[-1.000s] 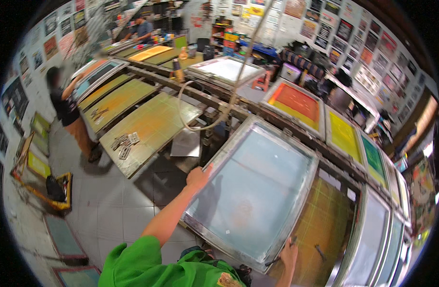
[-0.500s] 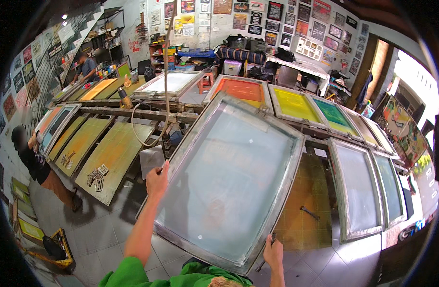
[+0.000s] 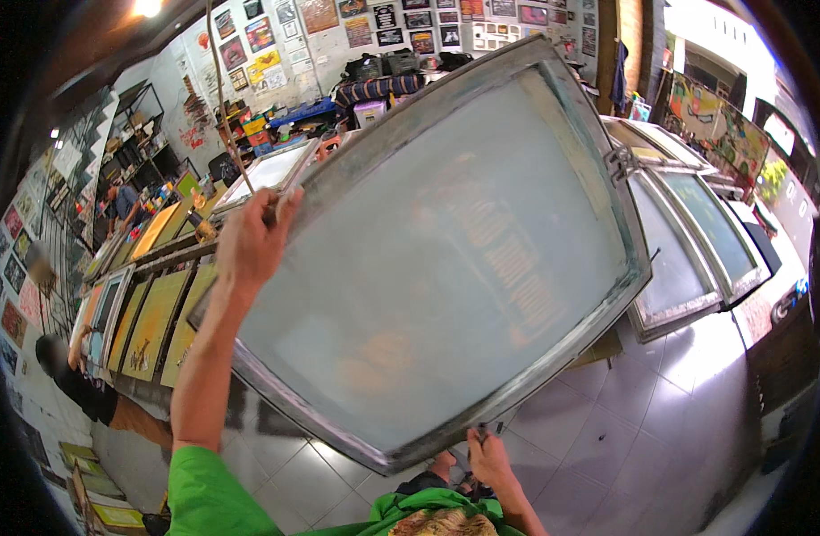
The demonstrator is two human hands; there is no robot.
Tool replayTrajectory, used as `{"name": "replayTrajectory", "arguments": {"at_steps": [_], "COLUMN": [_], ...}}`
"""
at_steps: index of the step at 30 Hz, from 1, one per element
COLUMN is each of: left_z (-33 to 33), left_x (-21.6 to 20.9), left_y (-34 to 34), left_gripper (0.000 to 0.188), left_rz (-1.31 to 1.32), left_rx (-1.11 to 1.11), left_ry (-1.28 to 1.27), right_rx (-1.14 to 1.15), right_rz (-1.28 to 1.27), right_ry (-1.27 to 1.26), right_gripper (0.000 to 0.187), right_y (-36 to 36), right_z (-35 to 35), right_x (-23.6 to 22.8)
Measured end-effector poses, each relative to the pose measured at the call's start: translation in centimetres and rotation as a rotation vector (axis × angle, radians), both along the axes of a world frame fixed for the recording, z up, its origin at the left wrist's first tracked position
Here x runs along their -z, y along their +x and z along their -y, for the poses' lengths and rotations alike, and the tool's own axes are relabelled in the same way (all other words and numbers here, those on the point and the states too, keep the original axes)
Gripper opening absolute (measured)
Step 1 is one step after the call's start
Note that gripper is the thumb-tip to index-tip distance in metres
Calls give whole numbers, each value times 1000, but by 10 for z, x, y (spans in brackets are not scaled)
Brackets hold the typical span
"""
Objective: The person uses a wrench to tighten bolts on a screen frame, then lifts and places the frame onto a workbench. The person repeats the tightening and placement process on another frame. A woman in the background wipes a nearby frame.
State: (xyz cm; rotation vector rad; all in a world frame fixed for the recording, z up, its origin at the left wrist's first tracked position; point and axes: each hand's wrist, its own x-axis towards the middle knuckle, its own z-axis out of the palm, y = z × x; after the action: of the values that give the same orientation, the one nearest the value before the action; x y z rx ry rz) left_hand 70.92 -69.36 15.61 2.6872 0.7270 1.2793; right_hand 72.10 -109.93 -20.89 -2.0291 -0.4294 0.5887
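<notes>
A large silkscreen frame [image 3: 428,259] with pale grey-blue mesh and a worn metal rim is tilted up in front of me, filling the middle of the view. Faint orange lettering shows in its mesh. My left hand [image 3: 252,239] is closed around the frame's upper left edge. Down at the lower rim, my right hand [image 3: 490,460] is closed against the frame. A small dark piece shows at its fingertips; whether that is a tool or part of the frame I cannot make out. A metal hinge clamp [image 3: 620,163] sits at the frame's right side.
To the right, further screens [image 3: 709,219] lie on a bench. Yellow-green printing boards [image 3: 151,330] line the left side, where a person in black [image 3: 79,384] stands. Another person [image 3: 122,204] is farther back. A cord [image 3: 224,98] hangs from above; tiled floor [image 3: 597,438] lies below.
The frame has risen and turned clockwise, coming closer to me. My left hand has moved up and left with its edge; my right hand has shifted slightly left. The view has swung right.
</notes>
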Motion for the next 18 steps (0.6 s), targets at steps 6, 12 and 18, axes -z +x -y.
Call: {"name": "replayTrajectory", "arguments": {"at_steps": [6, 12, 18], "left_z": [91, 174, 189], "left_x": [-105, -132, -156], "left_y": [-25, -52, -58], "left_gripper": [70, 69, 67], "left_rz": [-100, -178, -350], "left_rx": [39, 349, 581], "left_ry": [348, 862, 1029], "right_rx": [-238, 417, 156], "right_rz": [502, 1129, 1253], "right_ry": [-29, -13, -45], "right_gripper": [19, 60, 67], "right_y": [-15, 19, 42], "right_z": [38, 125, 128], "right_x": [-142, -250, -243]}}
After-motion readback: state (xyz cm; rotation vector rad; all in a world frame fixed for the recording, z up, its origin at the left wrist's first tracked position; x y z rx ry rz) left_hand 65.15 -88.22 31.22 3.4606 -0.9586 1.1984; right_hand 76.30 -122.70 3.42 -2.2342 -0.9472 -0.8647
